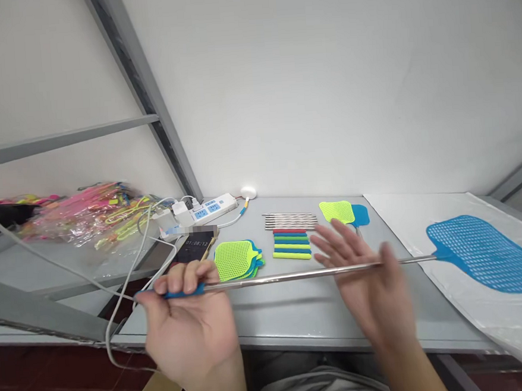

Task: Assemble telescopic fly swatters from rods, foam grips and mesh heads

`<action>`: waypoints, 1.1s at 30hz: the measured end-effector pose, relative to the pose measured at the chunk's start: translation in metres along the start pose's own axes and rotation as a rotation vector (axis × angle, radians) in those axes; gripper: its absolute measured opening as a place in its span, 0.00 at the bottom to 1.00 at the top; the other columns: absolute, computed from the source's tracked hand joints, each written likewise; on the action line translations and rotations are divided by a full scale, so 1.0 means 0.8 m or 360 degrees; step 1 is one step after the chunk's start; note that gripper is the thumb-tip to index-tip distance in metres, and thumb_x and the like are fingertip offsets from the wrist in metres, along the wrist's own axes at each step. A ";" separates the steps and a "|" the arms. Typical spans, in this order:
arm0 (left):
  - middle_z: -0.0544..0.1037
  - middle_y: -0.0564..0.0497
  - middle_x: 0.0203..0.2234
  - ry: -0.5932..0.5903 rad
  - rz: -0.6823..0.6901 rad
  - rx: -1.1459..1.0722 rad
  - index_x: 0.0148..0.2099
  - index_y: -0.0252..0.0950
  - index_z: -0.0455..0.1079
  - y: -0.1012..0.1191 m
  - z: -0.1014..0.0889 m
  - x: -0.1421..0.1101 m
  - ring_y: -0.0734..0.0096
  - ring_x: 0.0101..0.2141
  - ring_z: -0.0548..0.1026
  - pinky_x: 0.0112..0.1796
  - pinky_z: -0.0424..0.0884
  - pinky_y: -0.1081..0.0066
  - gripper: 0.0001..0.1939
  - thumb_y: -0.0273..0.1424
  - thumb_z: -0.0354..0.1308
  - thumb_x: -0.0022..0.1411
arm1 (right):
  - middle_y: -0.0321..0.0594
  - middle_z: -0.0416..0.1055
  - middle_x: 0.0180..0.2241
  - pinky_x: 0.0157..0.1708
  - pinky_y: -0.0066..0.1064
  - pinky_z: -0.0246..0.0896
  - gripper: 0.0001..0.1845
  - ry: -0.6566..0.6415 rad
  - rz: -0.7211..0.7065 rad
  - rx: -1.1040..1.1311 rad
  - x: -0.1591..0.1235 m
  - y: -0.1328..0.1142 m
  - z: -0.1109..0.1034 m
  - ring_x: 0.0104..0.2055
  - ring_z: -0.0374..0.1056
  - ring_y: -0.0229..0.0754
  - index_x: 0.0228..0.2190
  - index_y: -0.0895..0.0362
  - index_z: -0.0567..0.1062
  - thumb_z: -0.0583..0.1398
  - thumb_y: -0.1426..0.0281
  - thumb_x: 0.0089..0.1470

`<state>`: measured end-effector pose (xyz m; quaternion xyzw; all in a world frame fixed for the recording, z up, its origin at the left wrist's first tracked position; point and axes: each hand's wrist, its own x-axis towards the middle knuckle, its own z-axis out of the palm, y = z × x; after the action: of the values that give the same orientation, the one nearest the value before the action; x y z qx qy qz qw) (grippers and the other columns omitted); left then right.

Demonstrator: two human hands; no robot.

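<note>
The blue swatter was gripped by the left hand, its rod pointed rightward across the spread right hand.

Bright, diffuse light; faint shadow on tabletop; right hand blurred

swatter head: blue, mesh-patterned | rod: silver | handle: blue | stacked heads: lime uppermost, perforated | tabletop: grey

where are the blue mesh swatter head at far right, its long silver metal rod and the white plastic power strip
Blue mesh swatter head point(493, 255), head view, mesh centre
Long silver metal rod point(297, 276), head view, bare middle stretch
White plastic power strip point(207, 211), head view, socket face
</note>
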<state>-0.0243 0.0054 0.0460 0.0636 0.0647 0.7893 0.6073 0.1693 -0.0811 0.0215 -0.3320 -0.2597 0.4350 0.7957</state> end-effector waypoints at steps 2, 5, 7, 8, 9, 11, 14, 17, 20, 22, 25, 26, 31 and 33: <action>0.61 0.58 0.21 0.0001 0.0123 -0.0022 0.32 0.37 0.55 0.014 0.001 0.007 0.81 0.20 0.61 0.28 0.69 0.77 0.23 0.43 0.31 0.75 | 0.49 0.72 0.55 0.55 0.53 0.61 0.35 0.0186 -0.0172 0.0065 0.010 -0.018 -0.016 0.58 0.67 0.55 0.51 0.53 0.76 0.48 0.43 0.58; 0.59 0.59 0.21 -0.0005 0.0271 -0.0010 0.33 0.36 0.56 0.026 0.001 0.015 0.81 0.20 0.60 0.27 0.68 0.78 0.23 0.42 0.30 0.75 | 0.46 0.75 0.50 0.55 0.55 0.61 0.31 0.0501 -0.0541 0.0063 0.024 -0.043 -0.038 0.56 0.68 0.55 0.45 0.51 0.78 0.49 0.44 0.57; 0.58 0.59 0.21 -0.0006 0.0260 0.0002 0.32 0.36 0.56 0.025 0.001 0.017 0.81 0.19 0.59 0.26 0.67 0.78 0.23 0.43 0.32 0.75 | 0.44 0.75 0.50 0.56 0.54 0.59 0.24 0.0648 -0.0644 -0.0028 0.031 -0.056 -0.046 0.56 0.69 0.53 0.45 0.51 0.78 0.53 0.51 0.58; 0.58 0.59 0.20 -0.0009 0.0253 0.0026 0.31 0.36 0.56 0.020 0.000 0.016 0.80 0.19 0.59 0.26 0.67 0.78 0.24 0.43 0.32 0.75 | 0.43 0.74 0.50 0.58 0.52 0.59 0.21 0.0720 -0.0670 -0.0067 0.034 -0.059 -0.048 0.55 0.70 0.52 0.44 0.51 0.79 0.54 0.54 0.58; 0.57 0.59 0.19 -0.0013 0.0269 0.0063 0.31 0.37 0.56 0.013 -0.001 0.014 0.80 0.19 0.58 0.26 0.67 0.77 0.24 0.43 0.33 0.75 | 0.42 0.74 0.51 0.59 0.51 0.58 0.19 0.0792 -0.0699 -0.0092 0.035 -0.060 -0.046 0.55 0.70 0.50 0.44 0.51 0.79 0.55 0.58 0.59; 0.58 0.58 0.19 -0.0022 0.0300 0.0160 0.30 0.37 0.56 -0.008 -0.004 0.004 0.77 0.20 0.60 0.27 0.68 0.75 0.23 0.43 0.35 0.75 | 0.40 0.75 0.51 0.59 0.49 0.59 0.16 0.0882 -0.0714 -0.0107 0.032 -0.053 -0.034 0.54 0.71 0.48 0.44 0.52 0.79 0.56 0.62 0.59; 0.63 0.57 0.20 0.0007 0.0147 0.0270 0.32 0.38 0.58 -0.051 -0.012 -0.023 0.74 0.24 0.65 0.30 0.69 0.72 0.20 0.43 0.40 0.74 | 0.40 0.74 0.53 0.57 0.51 0.63 0.18 0.0801 -0.0519 -0.0121 0.010 -0.024 0.001 0.55 0.71 0.50 0.48 0.51 0.77 0.57 0.59 0.60; 0.67 0.55 0.23 0.0021 -0.0090 0.0357 0.34 0.40 0.59 -0.086 -0.019 -0.057 0.70 0.28 0.70 0.35 0.71 0.67 0.17 0.42 0.41 0.74 | 0.39 0.72 0.55 0.54 0.49 0.67 0.22 0.0634 -0.0172 -0.0134 -0.018 0.004 0.033 0.58 0.68 0.49 0.51 0.49 0.75 0.54 0.54 0.61; 0.70 0.55 0.26 -0.0031 -0.0193 0.0449 0.36 0.42 0.60 -0.101 -0.023 -0.079 0.69 0.32 0.72 0.40 0.71 0.64 0.16 0.44 0.42 0.73 | 0.41 0.72 0.56 0.52 0.48 0.69 0.25 0.0459 -0.0037 -0.0115 -0.024 0.010 0.045 0.58 0.68 0.51 0.50 0.50 0.76 0.51 0.52 0.62; 0.72 0.54 0.31 -0.0119 -0.0151 0.0556 0.36 0.43 0.61 -0.101 -0.026 -0.082 0.69 0.36 0.73 0.43 0.71 0.63 0.16 0.44 0.41 0.74 | 0.40 0.72 0.55 0.54 0.48 0.67 0.23 0.0379 -0.0088 -0.0082 -0.012 0.005 0.041 0.57 0.68 0.50 0.51 0.48 0.76 0.52 0.53 0.62; 0.72 0.52 0.38 -0.0374 -0.0030 0.0806 0.36 0.42 0.65 -0.092 -0.031 -0.072 0.68 0.40 0.71 0.40 0.71 0.67 0.14 0.42 0.48 0.71 | 0.40 0.74 0.53 0.54 0.49 0.67 0.19 0.0329 -0.0143 -0.0087 0.019 -0.006 0.018 0.52 0.73 0.50 0.50 0.48 0.76 0.58 0.56 0.60; 0.72 0.51 0.38 -0.0483 -0.0053 0.0917 0.36 0.41 0.67 -0.087 -0.033 -0.065 0.69 0.39 0.71 0.37 0.70 0.70 0.11 0.41 0.53 0.69 | 0.41 0.75 0.52 0.52 0.48 0.68 0.18 0.0332 -0.0134 -0.0094 0.029 -0.010 0.007 0.48 0.75 0.49 0.49 0.49 0.76 0.59 0.57 0.60; 0.67 0.56 0.24 -0.0977 -0.0953 0.1153 0.56 0.44 0.64 -0.059 -0.031 -0.038 0.78 0.20 0.64 0.21 0.60 0.78 0.26 0.46 0.62 0.60 | 0.39 0.77 0.44 0.45 0.42 0.71 0.18 0.0524 -0.0216 -0.0190 0.064 -0.036 -0.048 0.40 0.76 0.44 0.45 0.53 0.77 0.65 0.60 0.54; 0.71 0.54 0.25 -0.1109 -0.1431 0.1144 0.58 0.44 0.62 -0.059 -0.028 -0.042 0.76 0.18 0.67 0.19 0.60 0.77 0.28 0.51 0.57 0.61 | 0.39 0.77 0.44 0.45 0.41 0.71 0.20 0.0478 -0.0205 -0.0324 0.073 -0.047 -0.055 0.43 0.75 0.46 0.46 0.53 0.76 0.67 0.60 0.52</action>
<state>0.0249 -0.0157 0.0148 0.4795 0.1439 0.3223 0.8034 0.2480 -0.0591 0.0286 -0.4547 -0.2012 0.3003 0.8140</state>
